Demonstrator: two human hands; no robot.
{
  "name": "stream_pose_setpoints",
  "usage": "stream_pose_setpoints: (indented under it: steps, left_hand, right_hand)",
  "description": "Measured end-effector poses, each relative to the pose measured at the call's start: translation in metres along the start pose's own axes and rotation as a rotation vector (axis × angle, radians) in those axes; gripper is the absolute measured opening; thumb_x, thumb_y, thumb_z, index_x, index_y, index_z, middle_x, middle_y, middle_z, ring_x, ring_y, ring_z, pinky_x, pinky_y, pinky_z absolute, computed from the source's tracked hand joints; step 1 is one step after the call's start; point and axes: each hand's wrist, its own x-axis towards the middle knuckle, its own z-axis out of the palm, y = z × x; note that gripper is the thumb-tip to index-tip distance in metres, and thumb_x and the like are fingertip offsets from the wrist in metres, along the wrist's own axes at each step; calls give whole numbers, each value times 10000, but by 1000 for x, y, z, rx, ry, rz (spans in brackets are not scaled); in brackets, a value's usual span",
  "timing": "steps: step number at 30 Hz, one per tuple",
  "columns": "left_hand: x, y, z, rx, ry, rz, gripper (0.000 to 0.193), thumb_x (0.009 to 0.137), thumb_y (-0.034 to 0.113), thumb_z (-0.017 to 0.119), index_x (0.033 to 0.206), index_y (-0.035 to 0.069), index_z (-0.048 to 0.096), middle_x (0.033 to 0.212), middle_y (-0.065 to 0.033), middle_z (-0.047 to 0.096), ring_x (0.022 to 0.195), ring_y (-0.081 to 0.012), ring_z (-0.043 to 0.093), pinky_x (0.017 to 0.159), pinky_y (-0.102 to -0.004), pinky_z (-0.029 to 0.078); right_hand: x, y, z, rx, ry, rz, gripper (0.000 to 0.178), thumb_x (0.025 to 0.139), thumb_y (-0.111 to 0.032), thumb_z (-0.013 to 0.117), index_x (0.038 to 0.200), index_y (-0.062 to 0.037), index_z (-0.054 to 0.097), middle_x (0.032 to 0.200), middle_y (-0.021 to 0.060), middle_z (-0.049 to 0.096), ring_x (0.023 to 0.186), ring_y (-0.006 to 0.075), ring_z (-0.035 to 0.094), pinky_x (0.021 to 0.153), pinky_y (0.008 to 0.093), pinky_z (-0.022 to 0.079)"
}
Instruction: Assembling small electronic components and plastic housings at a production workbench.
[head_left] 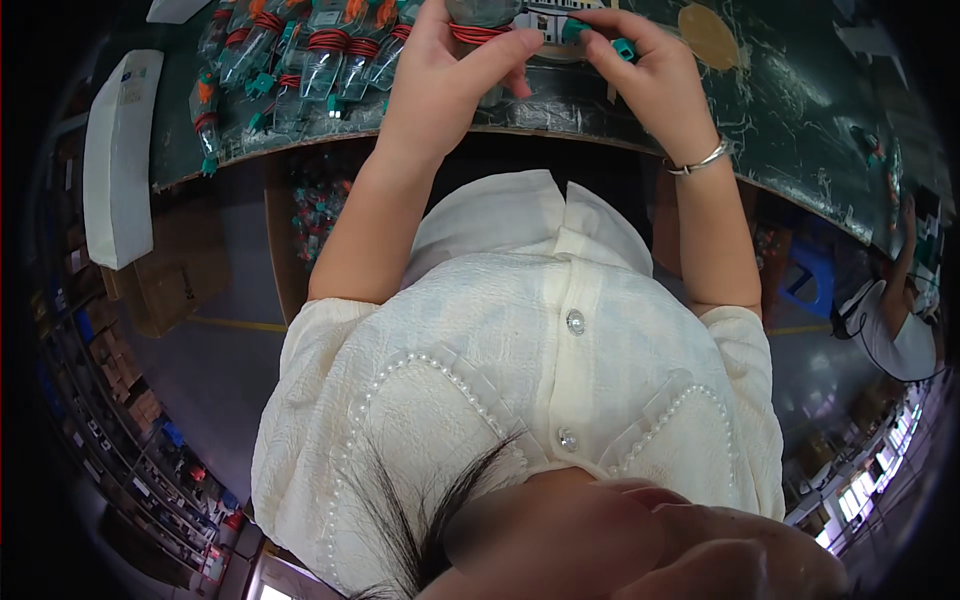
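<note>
Over the table (790,125), left hand (447,75) grips a clear unit (484,11) with red wire (477,34), right hand (640,62) pinches a green connector (574,30) beside it; we judge a hard pull could loosen the wire.

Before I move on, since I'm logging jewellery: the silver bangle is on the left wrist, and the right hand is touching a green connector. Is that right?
Not quite: the head view shows the silver bangle on the right wrist, not the left. The right hand is indeed touching a green connector.
</note>
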Motion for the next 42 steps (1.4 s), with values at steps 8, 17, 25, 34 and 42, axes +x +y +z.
stream_pose_setpoints:
  steps: [8,17,25,34,42]
  left_hand:
    - [-1,-10,-4,52,12,0,391,916,40,684,1219,-3,441,926,-83,616,727,-134,625,640,-281,536]
    - [-6,-24,-1,256,13,134,635,887,9,703,1398,-43,330,1173,-147,578,983,-169,641,794,-305,547]
    - [-10,-24,-2,532,-35,264,879,869,24,712,1532,-49,139,1362,-185,481,1214,-223,530,996,-339,455]
    - [-5,-28,-4,340,-99,210,857,878,-18,682,1544,-13,142,1365,-161,482,1176,-207,540,963,-331,469]
    - [-9,-47,-4,147,-183,235,900,887,-50,657,1568,-3,71,1382,-151,472,1205,-207,532,966,-325,458]
  right_hand:
    - [7,20,15,-207,187,-357,260,913,-169,700,1167,-122,729,1001,24,703,879,145,646,764,262,510]
    - [4,23,6,-213,173,-385,260,916,-163,692,1166,-97,720,919,43,650,786,147,603,673,267,485]
    - [-4,23,-45,1147,-52,552,359,986,-249,571,1239,3,594,990,78,640,834,170,610,774,364,539]
    - [-29,-31,-13,575,20,-31,389,1023,-98,507,1369,73,453,1168,205,664,985,227,693,862,347,563]
    - [-26,-33,11,173,325,-360,310,859,35,733,1162,23,673,1070,72,698,961,132,673,830,241,551]
